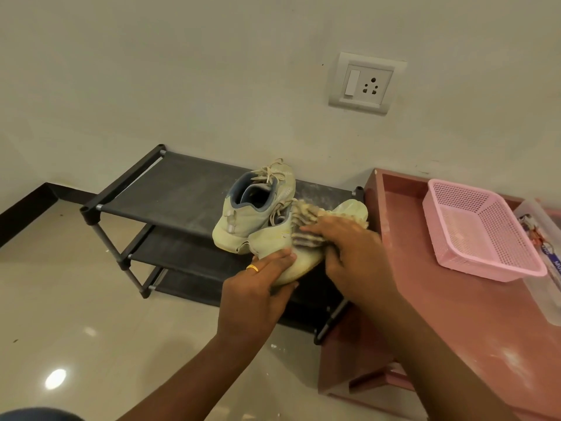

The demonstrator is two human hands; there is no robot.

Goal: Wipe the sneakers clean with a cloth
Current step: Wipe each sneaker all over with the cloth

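Note:
Two pale yellow-green sneakers sit on top of a black shoe rack (170, 183). The far sneaker (255, 205) stands behind, its opening facing me. The near sneaker (306, 253) lies in front, toe toward the right. My left hand (258, 287), with a gold ring, grips the near sneaker's side and sole edge. My right hand (349, 247) presses a beige fringed cloth (306, 214) flat against the near sneaker's upper, fingers fairly straight. The hand hides most of the cloth.
A pink-brown table (440, 314) stands right of the rack with a pink plastic basket (479, 235) and a clear container (543, 259) on it. A wall socket (364, 83) is above. Glossy tiled floor (91, 314) spreads to the left.

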